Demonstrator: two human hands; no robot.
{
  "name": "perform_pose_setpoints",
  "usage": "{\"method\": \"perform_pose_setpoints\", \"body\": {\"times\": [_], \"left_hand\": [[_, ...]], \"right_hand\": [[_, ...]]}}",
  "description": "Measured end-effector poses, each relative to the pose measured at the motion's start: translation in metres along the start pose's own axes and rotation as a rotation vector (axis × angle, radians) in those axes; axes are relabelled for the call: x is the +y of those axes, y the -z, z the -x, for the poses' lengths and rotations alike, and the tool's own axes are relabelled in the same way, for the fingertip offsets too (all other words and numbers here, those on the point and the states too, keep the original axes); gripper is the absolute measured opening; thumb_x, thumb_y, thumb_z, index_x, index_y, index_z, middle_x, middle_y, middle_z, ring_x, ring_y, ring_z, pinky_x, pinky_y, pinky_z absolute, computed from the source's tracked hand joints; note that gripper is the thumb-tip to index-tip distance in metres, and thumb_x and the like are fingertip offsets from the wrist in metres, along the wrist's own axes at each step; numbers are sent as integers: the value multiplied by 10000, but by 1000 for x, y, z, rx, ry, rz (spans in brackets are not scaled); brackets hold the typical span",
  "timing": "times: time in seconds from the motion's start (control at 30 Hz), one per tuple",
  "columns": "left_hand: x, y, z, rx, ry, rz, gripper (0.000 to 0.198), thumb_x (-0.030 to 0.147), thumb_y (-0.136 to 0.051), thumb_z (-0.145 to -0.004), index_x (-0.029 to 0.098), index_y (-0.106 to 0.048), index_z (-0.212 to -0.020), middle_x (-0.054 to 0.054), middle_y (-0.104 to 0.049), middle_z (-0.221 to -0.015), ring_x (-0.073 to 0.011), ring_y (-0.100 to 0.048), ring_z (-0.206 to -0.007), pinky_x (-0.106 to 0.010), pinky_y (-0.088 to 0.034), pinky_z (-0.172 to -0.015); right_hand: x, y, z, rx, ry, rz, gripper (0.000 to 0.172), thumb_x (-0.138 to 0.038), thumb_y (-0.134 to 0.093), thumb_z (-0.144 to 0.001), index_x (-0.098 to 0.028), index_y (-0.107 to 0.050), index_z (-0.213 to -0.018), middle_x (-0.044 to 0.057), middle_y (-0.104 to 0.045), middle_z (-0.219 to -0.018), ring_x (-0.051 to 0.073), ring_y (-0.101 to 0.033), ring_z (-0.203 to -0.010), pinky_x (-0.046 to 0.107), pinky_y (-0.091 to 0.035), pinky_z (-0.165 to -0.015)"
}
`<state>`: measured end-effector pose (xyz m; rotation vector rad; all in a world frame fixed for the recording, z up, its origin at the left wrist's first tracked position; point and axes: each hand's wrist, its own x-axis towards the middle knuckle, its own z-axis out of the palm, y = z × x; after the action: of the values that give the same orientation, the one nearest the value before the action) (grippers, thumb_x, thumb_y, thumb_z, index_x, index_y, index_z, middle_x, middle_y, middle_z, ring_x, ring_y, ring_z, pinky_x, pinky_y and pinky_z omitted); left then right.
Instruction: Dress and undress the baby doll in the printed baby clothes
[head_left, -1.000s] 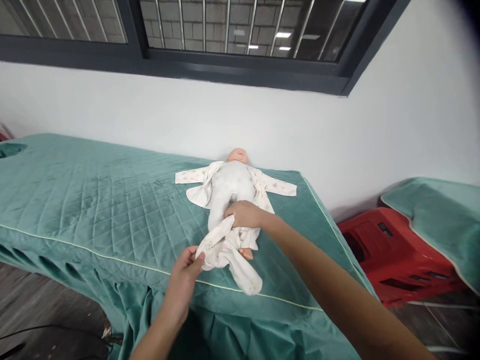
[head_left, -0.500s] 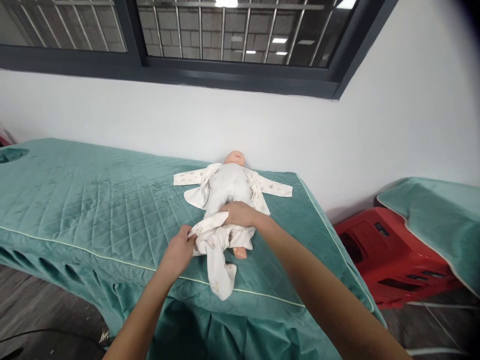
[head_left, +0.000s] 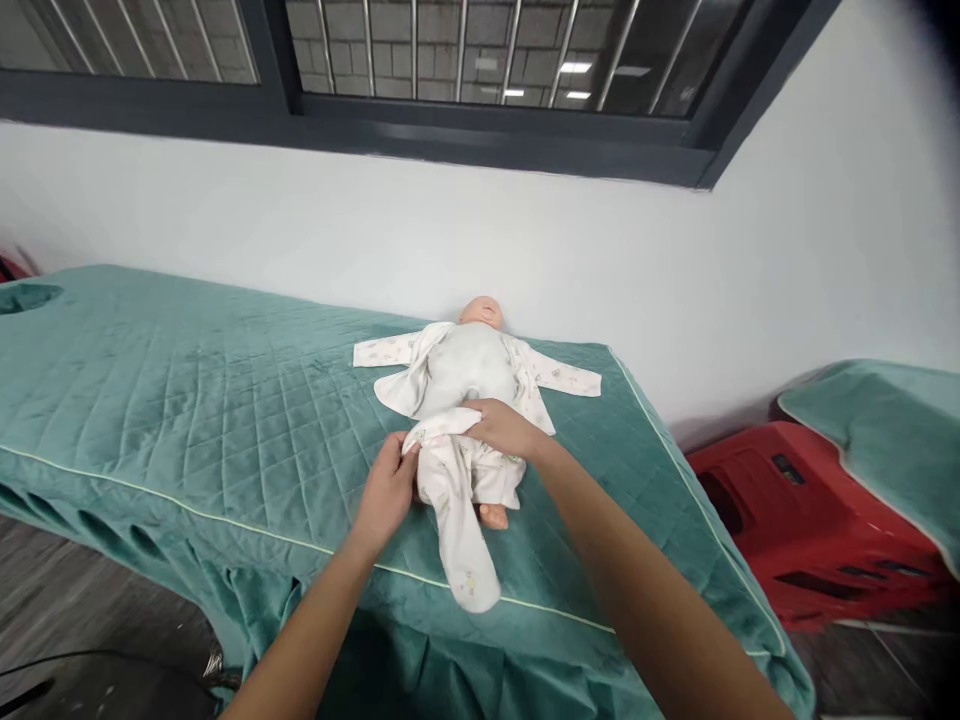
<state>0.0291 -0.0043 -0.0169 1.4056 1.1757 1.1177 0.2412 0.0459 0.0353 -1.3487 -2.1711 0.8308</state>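
Far left of the frame: the green quilted cover (head_left: 187, 400), running across to right of centre, thin dark cable (head_left: 90, 655) on the floor at lower left.

Left hand (head_left: 386, 490), just left of centre and low – thumb and fingers pinched together on the left end of the waistband. The white printed trousers (head_left: 454, 490) lie immediately to the right of those fingertips, centre to lower centre of the frame. Long axis: waistband at top, loose leg slanting down and slightly right, its end lying across the cover's pale piping (head_left: 559, 608). That flat-looking leg is nearer the left hand; the band itself is touched by both, stretched between them.

Above the band, mid-frame, the doll (head_left: 472, 365) is on its back, head towards the wall, legs pointing at the person, so the trousers run roughly along its length. White printed top (head_left: 566, 378) spread open beneath it. One bare foot (head_left: 493, 516) pokes out of the right-hand trouser leg; the other foot I can't see.

Right hand (head_left: 502, 428), just right of centre: fingers closed on the band's right end, tips partly hidden, trousers down and left of them.

Far right – red plastic seat (head_left: 817, 520), partly under green cloth (head_left: 885, 440).
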Motion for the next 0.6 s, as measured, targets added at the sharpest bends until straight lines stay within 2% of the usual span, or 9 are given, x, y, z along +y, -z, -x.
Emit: {"method": "perform_pose_setpoints", "body": {"times": [0.07,0.13,0.27,0.43,0.6], "left_hand": [[-5,-1,-9,74,-108,-139,310,473,-438,-941,199,-558,-1020,-54,-660,-959,-204,-616,-869,-332,-495,-780],[-8,-1,-22,89,-177,-245,303,437,-401,-959,198,-557,-1060,-76,-673,-1029,-227,-623,-935,-359,-479,-840],[-10,3,-54,25,-241,-414,319,415,-366,-972,199,-555,-1111,-90,-681,-1048,-247,-638,-930,-371,-478,-835],[-4,1,-100,-11,-384,-637,316,361,-328,-998,207,-548,-1164,-85,-676,-1094,-249,-639,-999,-348,-476,-824],[-3,-5,-144,-17,-633,-892,278,277,-371,-997,198,-561,-1185,-94,-648,-1167,-221,-624,-1085,-303,-489,-834]], "right_hand": [[1,0,1,21,-11,-95,278,-422,-601,-835,-161,-673,-897,29,-685,-927,197,-592,-855,267,-422,-745],[1,1,2,29,-24,-111,276,-425,-595,-837,-163,-667,-888,27,-673,-911,190,-577,-839,264,-417,-733],[-3,2,0,63,-89,-40,277,-430,-578,-839,-162,-649,-841,19,-649,-828,169,-541,-755,255,-392,-667],[-7,1,-4,135,-138,-63,288,-451,-555,-851,-179,-648,-868,17,-673,-872,174,-563,-784,252,-413,-669],[1,0,-5,229,-302,-14,247,-420,-487,-893,-206,-599,-841,0,-609,-672,146,-540,-526,261,-412,-522]]}}
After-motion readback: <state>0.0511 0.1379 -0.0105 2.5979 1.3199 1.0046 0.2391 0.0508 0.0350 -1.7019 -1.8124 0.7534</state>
